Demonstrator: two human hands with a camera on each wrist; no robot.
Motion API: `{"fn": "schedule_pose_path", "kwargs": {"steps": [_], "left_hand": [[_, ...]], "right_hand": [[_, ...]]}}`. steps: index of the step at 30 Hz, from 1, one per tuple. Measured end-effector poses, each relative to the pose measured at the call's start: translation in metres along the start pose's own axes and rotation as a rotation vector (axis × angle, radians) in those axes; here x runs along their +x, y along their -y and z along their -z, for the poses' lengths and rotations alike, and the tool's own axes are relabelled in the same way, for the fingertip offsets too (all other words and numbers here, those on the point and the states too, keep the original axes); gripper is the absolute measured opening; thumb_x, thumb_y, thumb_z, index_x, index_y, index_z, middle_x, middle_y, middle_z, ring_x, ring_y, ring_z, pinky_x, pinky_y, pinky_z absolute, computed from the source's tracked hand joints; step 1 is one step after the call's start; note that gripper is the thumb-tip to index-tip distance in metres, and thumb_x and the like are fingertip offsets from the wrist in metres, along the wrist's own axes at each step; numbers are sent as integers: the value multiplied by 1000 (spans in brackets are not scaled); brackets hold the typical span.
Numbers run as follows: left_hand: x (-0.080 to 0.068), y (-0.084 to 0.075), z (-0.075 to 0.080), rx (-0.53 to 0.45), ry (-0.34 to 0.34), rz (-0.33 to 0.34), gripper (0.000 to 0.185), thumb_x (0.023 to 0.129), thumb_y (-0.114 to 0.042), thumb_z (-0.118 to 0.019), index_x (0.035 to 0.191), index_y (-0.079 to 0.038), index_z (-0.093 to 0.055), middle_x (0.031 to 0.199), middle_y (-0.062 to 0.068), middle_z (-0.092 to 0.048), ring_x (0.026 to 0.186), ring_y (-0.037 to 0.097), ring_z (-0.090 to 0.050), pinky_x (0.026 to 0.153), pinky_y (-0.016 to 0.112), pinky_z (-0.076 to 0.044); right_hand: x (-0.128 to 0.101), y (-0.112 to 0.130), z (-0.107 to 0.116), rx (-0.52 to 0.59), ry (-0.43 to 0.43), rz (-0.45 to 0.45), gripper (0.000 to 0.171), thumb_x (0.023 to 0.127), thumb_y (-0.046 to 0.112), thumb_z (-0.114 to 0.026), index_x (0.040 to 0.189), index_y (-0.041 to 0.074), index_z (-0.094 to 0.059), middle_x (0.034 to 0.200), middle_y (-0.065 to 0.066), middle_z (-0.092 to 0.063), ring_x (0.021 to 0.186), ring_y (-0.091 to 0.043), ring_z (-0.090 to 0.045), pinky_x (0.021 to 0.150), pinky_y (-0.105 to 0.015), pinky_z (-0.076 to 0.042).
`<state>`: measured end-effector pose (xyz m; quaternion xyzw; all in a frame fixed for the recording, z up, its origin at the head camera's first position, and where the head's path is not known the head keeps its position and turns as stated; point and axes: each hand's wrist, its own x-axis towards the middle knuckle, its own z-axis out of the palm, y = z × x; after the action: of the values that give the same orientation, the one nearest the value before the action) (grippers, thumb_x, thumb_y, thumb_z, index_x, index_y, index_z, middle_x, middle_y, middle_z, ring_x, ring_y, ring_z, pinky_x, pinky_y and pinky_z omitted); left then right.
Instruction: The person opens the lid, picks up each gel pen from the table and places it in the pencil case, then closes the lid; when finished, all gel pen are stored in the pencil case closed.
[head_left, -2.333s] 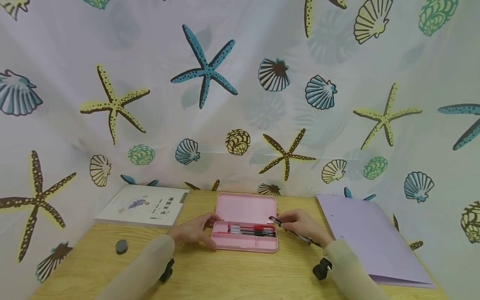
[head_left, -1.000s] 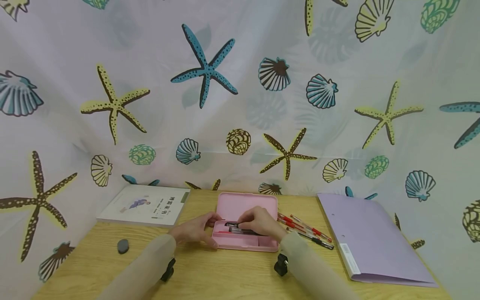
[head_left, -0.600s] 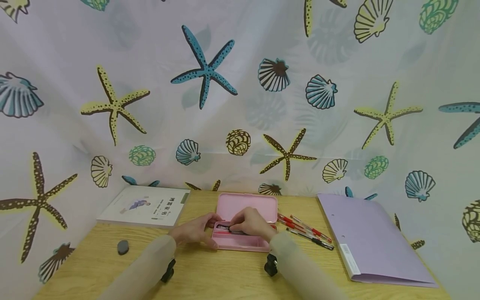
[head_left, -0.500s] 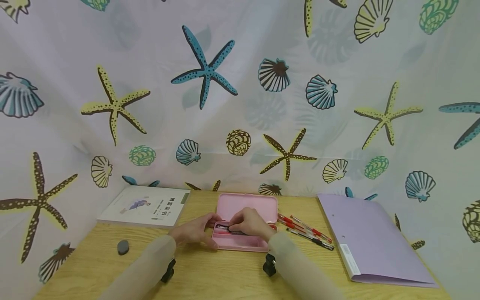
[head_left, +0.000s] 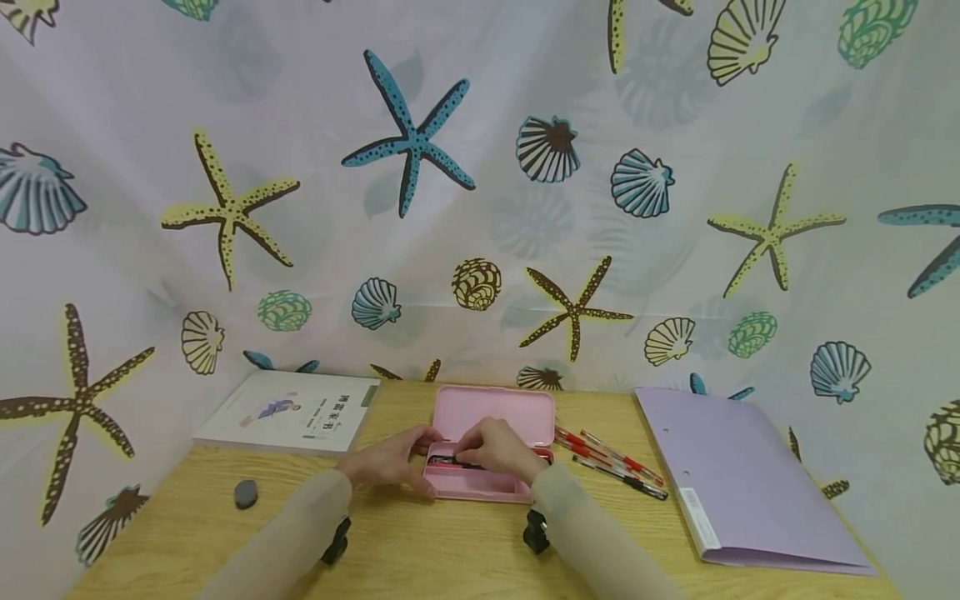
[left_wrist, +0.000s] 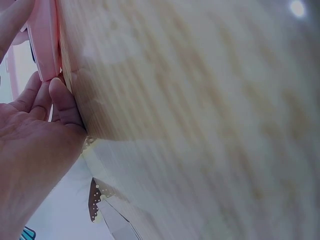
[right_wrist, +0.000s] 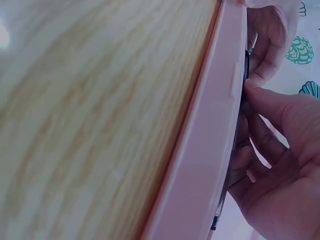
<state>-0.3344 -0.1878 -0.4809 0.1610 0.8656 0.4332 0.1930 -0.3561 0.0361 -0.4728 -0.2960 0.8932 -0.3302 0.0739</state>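
Pink case [head_left: 476, 484] lies open: the left hand [head_left: 388, 461] grips its end; the right hand [head_left: 498, 448] pinches a black pen [head_left: 443, 459] inside.

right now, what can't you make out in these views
Head: how many slim black and red pens lie in the open pink plastic pencil case; the right hand covers part.
Head: smaller print on the white paper book; too small.
Left wrist: grain detail of the pale wooden tabletop; blurred.
Right wrist: one end of the pencil case; cut off by the bottom edge.
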Motion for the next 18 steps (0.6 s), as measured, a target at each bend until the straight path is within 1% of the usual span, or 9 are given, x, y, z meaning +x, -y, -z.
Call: {"fn": "schedule_pose_path", "kwargs": {"steps": [3,10,13,18], "left_hand": [[0,0,0,-10,-5,-8,84,66,-22,-91,136,-10,-45,138,9,-51,131,29,-45,116,52,-28],[-1,0,0,-20,-2,-50,80,69,-16,-89,135,-7,-45,137,11,-52,131,31,-45,115,53,-29],[-1,0,0,-25,-3,-47,81,69,-16,-89,135,-6,-45,137,11,-52,131,31,-45,115,54,-29],[-1,0,0,-21,-9,-19,83,67,-19,-90,136,-8,-45,138,10,-51,132,30,-44,116,53,-29]], "right_hand": [[0,-2,0,-5,1,3,9,90,15,-71,93,12,-79,91,3,-76,81,-1,-59,76,-21,-50],[-1,-2,0,16,3,25,11,91,14,-70,95,11,-79,93,1,-77,85,-2,-63,78,-21,-52],[-3,0,2,34,3,27,12,91,12,-69,98,9,-79,96,-1,-76,88,-4,-65,80,-22,-53],[-4,-2,4,64,10,24,14,92,10,-67,101,9,-78,99,-1,-76,92,-6,-66,84,-24,-54]]}}
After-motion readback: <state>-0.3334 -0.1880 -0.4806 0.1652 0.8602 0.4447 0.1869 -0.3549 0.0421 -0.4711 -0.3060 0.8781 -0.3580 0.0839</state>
